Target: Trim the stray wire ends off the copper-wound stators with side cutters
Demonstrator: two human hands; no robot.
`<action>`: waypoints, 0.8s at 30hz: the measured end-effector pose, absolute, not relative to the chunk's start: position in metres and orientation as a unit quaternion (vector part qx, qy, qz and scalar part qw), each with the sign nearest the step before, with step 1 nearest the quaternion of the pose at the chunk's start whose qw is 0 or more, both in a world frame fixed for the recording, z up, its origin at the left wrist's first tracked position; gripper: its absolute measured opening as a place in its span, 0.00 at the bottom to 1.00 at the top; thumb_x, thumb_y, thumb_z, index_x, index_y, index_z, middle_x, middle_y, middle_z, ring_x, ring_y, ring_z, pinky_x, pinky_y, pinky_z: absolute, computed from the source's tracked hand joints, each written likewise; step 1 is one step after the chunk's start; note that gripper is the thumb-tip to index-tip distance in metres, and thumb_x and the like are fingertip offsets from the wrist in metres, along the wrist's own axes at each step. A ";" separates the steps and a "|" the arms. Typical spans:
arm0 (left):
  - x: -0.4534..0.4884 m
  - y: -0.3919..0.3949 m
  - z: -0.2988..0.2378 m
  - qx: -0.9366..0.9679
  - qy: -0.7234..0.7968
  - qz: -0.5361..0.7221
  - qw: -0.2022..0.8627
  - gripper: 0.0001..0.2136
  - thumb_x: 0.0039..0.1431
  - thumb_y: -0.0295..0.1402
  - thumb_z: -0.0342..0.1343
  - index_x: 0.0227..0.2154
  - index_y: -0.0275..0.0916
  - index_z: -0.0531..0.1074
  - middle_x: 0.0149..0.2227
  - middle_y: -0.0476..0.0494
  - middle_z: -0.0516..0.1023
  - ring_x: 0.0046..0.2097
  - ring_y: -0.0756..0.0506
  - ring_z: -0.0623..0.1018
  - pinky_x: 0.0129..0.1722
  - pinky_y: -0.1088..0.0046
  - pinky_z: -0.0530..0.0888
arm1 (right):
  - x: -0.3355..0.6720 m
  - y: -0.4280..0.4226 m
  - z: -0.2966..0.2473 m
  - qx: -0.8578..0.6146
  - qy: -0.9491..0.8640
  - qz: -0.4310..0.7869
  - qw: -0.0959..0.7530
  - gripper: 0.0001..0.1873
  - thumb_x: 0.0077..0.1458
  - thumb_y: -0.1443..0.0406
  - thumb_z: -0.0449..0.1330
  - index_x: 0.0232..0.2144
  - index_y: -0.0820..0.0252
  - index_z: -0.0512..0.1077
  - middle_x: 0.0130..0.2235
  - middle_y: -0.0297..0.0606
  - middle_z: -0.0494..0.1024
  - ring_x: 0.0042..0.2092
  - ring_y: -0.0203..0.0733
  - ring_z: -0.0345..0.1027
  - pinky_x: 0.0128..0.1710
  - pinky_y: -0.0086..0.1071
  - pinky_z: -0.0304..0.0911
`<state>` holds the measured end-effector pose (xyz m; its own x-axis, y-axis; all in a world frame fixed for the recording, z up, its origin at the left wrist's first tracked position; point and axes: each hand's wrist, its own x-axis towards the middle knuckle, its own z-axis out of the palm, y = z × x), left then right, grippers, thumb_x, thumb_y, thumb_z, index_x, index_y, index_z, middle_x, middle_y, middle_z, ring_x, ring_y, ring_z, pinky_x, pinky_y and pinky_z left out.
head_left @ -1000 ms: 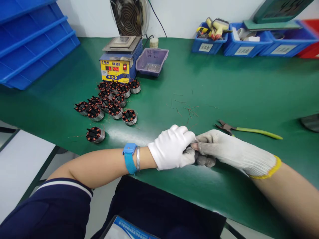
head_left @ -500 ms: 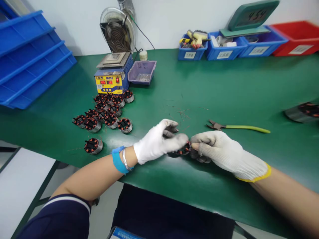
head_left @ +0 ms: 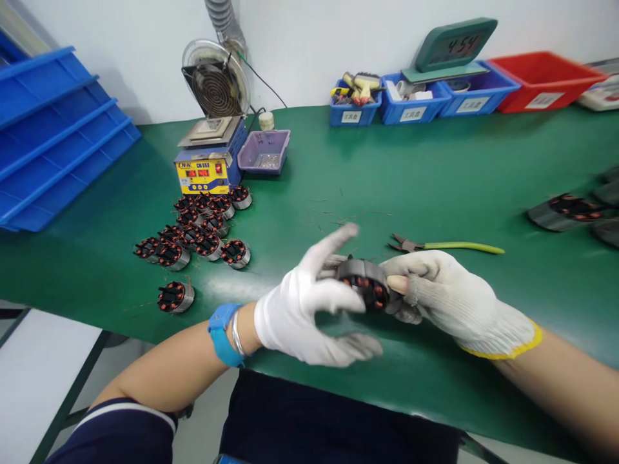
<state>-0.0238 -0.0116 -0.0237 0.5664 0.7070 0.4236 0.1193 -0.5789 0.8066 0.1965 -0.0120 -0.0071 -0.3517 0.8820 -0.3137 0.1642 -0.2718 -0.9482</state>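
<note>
A motor stator (head_left: 363, 281) with copper windings is tilted on its side above the bench, near the front edge. Gloved, my right hand (head_left: 425, 287) pinches its right side between thumb and fingers. My left hand (head_left: 322, 303), in a white glove, has its fingers spread around the stator's left side; some fingers pass in front of it, and I cannot tell whether they touch. Behind my hands lie wire cutters (head_left: 447, 246) with green handles and loose wire clippings (head_left: 333, 214). To the left, a single stator (head_left: 175, 297) sits apart from a cluster of several stators (head_left: 207, 245).
A soldering pot unit (head_left: 206, 174) with a fan stands at the back left, beside a purple tray (head_left: 264, 151). Stacked blue crates (head_left: 58, 142) lean at far left. Blue bins (head_left: 355, 115), a red bin (head_left: 546, 80) and a clock (head_left: 454, 44) line the wall. More stators (head_left: 556, 212) stand right.
The stator has been lifted and turned, so more of it shows. My left hand has opened, its fingers spreading apart. The camera view has shifted slightly.
</note>
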 end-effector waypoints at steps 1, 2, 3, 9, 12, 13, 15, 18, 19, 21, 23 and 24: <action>-0.025 -0.013 -0.020 0.821 0.248 0.376 0.350 0.16 0.48 0.43 0.69 0.25 0.43 0.67 0.58 0.36 0.74 0.51 0.39 0.80 0.54 0.54 0.78 | 0.197 -0.014 -0.006 -0.486 -0.533 0.631 0.285 0.32 0.38 0.38 0.72 0.21 0.60 0.72 0.17 0.34 0.67 0.16 0.33 0.55 0.14 0.28 0.53; -0.026 -0.014 -0.018 0.822 0.257 0.379 0.339 0.20 0.49 0.47 0.68 0.21 0.42 0.63 0.54 0.37 0.77 0.49 0.38 0.80 0.52 0.54 0.78 | 0.197 -0.015 -0.005 -0.481 -0.540 0.630 0.282 0.32 0.39 0.38 0.71 0.21 0.59 0.72 0.17 0.34 0.66 0.16 0.33 0.55 0.15 0.28 0.53; -0.026 -0.014 -0.016 0.799 0.288 0.398 0.347 0.23 0.51 0.51 0.66 0.20 0.42 0.60 0.52 0.37 0.78 0.49 0.38 0.80 0.51 0.54 0.79 | 0.198 -0.017 -0.005 -0.478 -0.553 0.623 0.279 0.31 0.40 0.38 0.70 0.20 0.59 0.71 0.17 0.34 0.66 0.17 0.33 0.55 0.15 0.29 0.54; -0.025 0.001 -0.020 0.478 0.375 0.167 0.777 0.36 0.59 0.70 0.41 0.33 0.37 0.72 0.36 0.35 0.80 0.27 0.41 0.80 0.23 0.62 0.79 | 0.205 -0.020 -0.006 -0.484 -0.666 0.509 0.250 0.30 0.52 0.40 0.63 0.17 0.58 0.67 0.19 0.36 0.66 0.20 0.36 0.59 0.18 0.30 0.58; -0.025 0.002 -0.022 0.442 0.318 0.090 0.834 0.27 0.60 0.59 0.56 0.47 0.38 0.70 0.36 0.39 0.80 0.25 0.43 0.80 0.20 0.70 0.76 | 0.203 -0.018 -0.007 -0.510 -0.652 0.504 0.246 0.30 0.50 0.39 0.63 0.18 0.58 0.68 0.20 0.38 0.68 0.21 0.37 0.60 0.19 0.31 0.59; -0.025 0.001 -0.022 0.464 0.311 0.145 0.817 0.26 0.58 0.52 0.61 0.52 0.41 0.68 0.39 0.39 0.80 0.29 0.42 0.82 0.22 0.69 0.78 | 0.202 -0.018 -0.007 -0.517 -0.632 0.521 0.247 0.31 0.48 0.38 0.64 0.19 0.58 0.69 0.20 0.38 0.69 0.21 0.36 0.60 0.19 0.31 0.59; -0.026 -0.004 -0.019 0.550 0.289 0.263 0.738 0.28 0.53 0.41 0.66 0.56 0.44 0.64 0.48 0.36 0.78 0.41 0.39 0.84 0.34 0.63 0.83 | 0.199 -0.017 -0.007 -0.517 -0.585 0.570 0.257 0.32 0.43 0.37 0.67 0.21 0.59 0.71 0.20 0.38 0.69 0.19 0.35 0.58 0.17 0.30 0.57; -0.029 -0.012 -0.013 0.740 0.242 0.348 0.522 0.18 0.50 0.34 0.65 0.45 0.45 0.71 0.56 0.34 0.74 0.54 0.37 0.80 0.52 0.53 0.80 | 0.196 -0.018 -0.006 -0.487 -0.536 0.634 0.272 0.32 0.39 0.37 0.69 0.20 0.59 0.70 0.17 0.34 0.66 0.16 0.33 0.54 0.14 0.29 0.50; -0.030 -0.014 -0.012 0.794 0.209 0.355 0.447 0.12 0.50 0.34 0.65 0.37 0.44 0.71 0.55 0.35 0.75 0.54 0.37 0.80 0.54 0.53 0.78 | 0.196 -0.019 -0.005 -0.475 -0.532 0.648 0.267 0.32 0.39 0.37 0.70 0.20 0.58 0.69 0.16 0.34 0.66 0.16 0.33 0.54 0.14 0.28 0.49; -0.031 -0.018 -0.010 0.847 0.160 0.383 0.333 0.13 0.49 0.34 0.67 0.25 0.43 0.64 0.50 0.40 0.78 0.50 0.39 0.81 0.52 0.54 0.79 | 0.196 -0.021 -0.004 -0.461 -0.544 0.655 0.250 0.31 0.41 0.38 0.69 0.18 0.58 0.68 0.16 0.34 0.65 0.16 0.33 0.55 0.14 0.29 0.49; -0.031 -0.018 -0.012 0.825 0.211 0.430 0.298 0.18 0.49 0.37 0.68 0.23 0.42 0.60 0.48 0.40 0.79 0.49 0.39 0.81 0.51 0.55 0.79 | 0.198 -0.023 -0.002 -0.461 -0.594 0.617 0.233 0.29 0.46 0.40 0.66 0.17 0.57 0.67 0.17 0.34 0.64 0.17 0.34 0.55 0.16 0.30 0.51; -0.031 -0.017 -0.014 0.795 0.272 0.438 0.318 0.17 0.49 0.39 0.68 0.26 0.43 0.62 0.49 0.39 0.79 0.50 0.38 0.80 0.50 0.55 0.80 | 0.199 -0.023 -0.002 -0.464 -0.631 0.579 0.228 0.28 0.49 0.42 0.63 0.16 0.57 0.66 0.17 0.34 0.64 0.18 0.35 0.56 0.17 0.30 0.51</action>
<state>-0.0307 -0.0167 -0.0143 0.4680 0.7114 0.5242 0.1530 -0.6495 0.7448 0.1986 -0.0230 -0.0017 -0.4667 0.8484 -0.2499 0.3210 -0.1008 -0.9417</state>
